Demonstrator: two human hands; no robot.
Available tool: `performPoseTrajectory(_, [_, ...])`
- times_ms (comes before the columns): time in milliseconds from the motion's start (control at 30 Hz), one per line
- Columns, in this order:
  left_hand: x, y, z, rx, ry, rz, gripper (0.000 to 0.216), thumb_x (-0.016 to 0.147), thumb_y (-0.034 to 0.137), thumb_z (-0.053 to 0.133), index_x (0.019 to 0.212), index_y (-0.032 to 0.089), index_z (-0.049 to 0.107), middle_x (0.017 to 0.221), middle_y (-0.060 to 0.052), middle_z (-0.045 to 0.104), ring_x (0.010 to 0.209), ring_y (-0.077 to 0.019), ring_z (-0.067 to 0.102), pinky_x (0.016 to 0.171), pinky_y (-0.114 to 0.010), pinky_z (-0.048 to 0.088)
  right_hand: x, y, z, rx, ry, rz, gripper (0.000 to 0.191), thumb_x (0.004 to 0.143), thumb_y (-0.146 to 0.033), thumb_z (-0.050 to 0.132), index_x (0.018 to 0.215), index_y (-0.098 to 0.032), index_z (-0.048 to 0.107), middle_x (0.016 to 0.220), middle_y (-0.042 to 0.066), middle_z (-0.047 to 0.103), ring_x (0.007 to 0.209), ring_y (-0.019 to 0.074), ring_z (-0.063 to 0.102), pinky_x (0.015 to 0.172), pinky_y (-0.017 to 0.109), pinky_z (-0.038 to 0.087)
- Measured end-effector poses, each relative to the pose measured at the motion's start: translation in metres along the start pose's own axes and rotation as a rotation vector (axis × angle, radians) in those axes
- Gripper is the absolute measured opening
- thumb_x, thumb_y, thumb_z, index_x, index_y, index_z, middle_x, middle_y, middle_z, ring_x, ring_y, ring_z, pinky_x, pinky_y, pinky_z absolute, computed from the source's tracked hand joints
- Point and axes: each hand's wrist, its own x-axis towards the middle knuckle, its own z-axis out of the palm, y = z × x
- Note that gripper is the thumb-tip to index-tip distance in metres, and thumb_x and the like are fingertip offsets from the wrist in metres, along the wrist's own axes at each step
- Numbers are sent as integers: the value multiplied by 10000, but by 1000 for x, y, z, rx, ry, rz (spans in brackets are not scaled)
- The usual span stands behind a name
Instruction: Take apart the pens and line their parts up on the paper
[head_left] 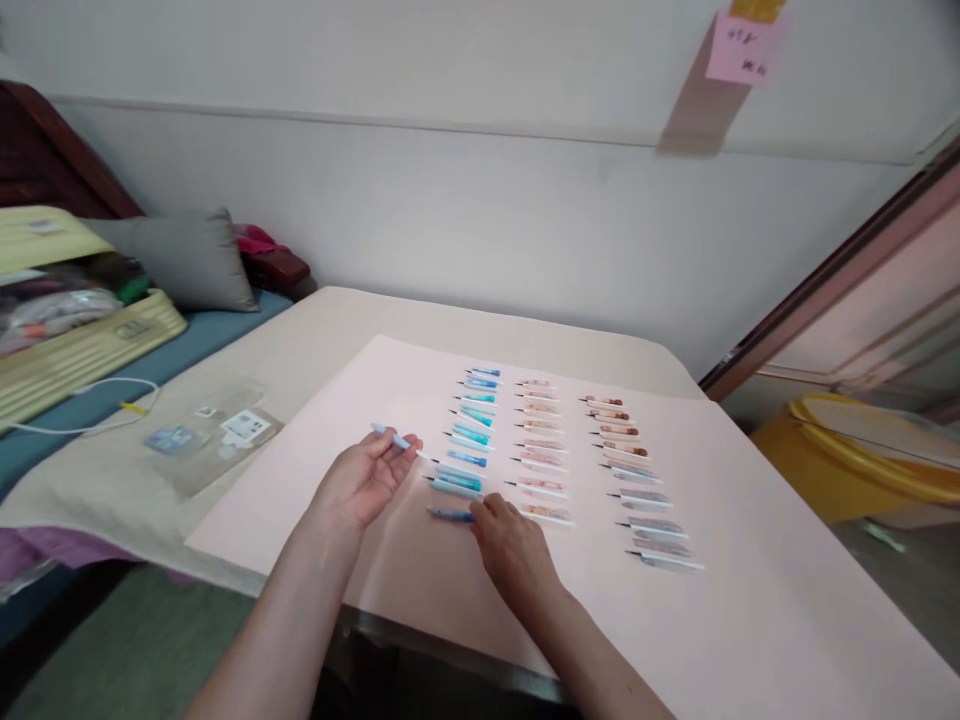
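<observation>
My left hand (373, 482) is turned palm up, with a slim pale-blue and white pen (390, 436) gripped between thumb and fingers. The pen's thin dark tip points right, toward a column of blue and turquoise pens (459, 482). Lower down, the bent fingers of my right hand (510, 540) close on the right end of a dark-blue pen piece (448, 514) lying on the pale pink sheet (300, 520). Just beyond that hand runs a column of pink-patterned pens (541, 460). Farther right lies a column of brown and grey pens (646, 497).
Clear plastic packets with labels (244, 427) lie on the beige table cover at left. Beyond them are an opened yellow case (112, 335), a white cable (90, 430) and a grey pillow (187, 258). A yellow bucket (862, 455) stands right of the table; a wall rises behind.
</observation>
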Motion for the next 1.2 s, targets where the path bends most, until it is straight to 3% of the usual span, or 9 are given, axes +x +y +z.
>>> performPoseTrajectory(333, [-5,-1,1,22,-42,-21,80,790,52,518,774,121,480,803,-116,600,726,-163,647,590,-219,553,10,-8,18,-77,-57,-44,159,861,-118,421,930,-208,533,926,54,544,810,188,541,561,262,360])
performPoseTrajectory(600, [-5,0,1,-7,-33,-19,91,792,51,516,764,127,475,787,-116,601,724,-166,647,593,-222,553,10,-10,11,-91,-93,-13,171,810,-72,459,842,-196,571,856,56,566,810,203,536,567,273,349])
performPoseTrajectory(800, [-4,0,1,-25,-37,-13,88,795,42,506,765,122,485,768,-115,606,717,-165,649,593,-214,555,14,-23,9,-74,2,-65,104,832,-148,491,867,-206,570,880,56,577,862,217,502,617,286,375])
performPoseTrajectory(1200, [2,2,-6,-82,-72,-10,76,797,46,510,774,118,498,777,-99,604,762,-175,651,631,-233,562,30,-45,26,-52,54,-98,116,879,-190,450,916,-205,560,929,65,563,886,206,476,619,269,364])
